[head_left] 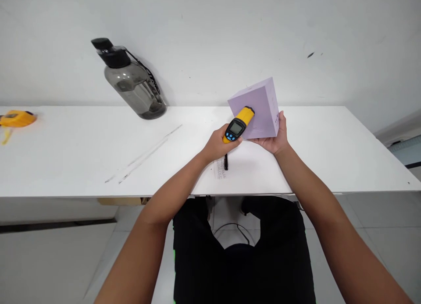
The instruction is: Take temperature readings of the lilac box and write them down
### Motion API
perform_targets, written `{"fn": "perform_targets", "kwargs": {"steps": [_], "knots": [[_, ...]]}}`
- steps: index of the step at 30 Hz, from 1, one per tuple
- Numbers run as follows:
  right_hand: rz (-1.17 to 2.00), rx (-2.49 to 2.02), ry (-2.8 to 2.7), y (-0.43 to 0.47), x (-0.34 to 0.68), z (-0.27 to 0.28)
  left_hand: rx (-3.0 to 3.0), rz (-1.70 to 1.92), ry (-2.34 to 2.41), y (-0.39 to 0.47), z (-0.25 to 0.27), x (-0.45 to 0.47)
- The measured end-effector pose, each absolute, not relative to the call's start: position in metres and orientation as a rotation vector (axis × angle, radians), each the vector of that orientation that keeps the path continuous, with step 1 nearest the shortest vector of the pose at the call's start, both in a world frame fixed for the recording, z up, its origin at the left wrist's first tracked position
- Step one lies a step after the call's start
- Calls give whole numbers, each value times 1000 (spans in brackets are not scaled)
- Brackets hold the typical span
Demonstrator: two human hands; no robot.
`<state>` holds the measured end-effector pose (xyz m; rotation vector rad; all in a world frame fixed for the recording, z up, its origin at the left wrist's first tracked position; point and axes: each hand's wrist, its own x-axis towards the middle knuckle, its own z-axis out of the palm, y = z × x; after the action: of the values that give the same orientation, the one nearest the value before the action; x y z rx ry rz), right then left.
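My left hand is wrapped round the grip of a yellow and black infrared thermometer with a small grey screen and blue buttons. Its front end points at the broad face of a light purple box, touching it or very close; I cannot tell which. My right hand holds that box tilted from below and along its right side, with the thumb up by the edge. Below my left hand a black pen lies on the table beside faint writing.
A grey see-through water bottle with a black cap stands at the back left, near the wall. At the far left edge lies a yellow tape measure, partly cut off. Dark streaks mark the white table.
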<state>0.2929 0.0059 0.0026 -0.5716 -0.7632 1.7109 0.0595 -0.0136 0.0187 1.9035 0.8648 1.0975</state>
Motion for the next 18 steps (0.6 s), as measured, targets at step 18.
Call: {"fn": "perform_targets", "kwargs": {"steps": [18], "knots": [[1680,-535,-597,-4,285,5,1575,1065,912,-22,13,71]]}}
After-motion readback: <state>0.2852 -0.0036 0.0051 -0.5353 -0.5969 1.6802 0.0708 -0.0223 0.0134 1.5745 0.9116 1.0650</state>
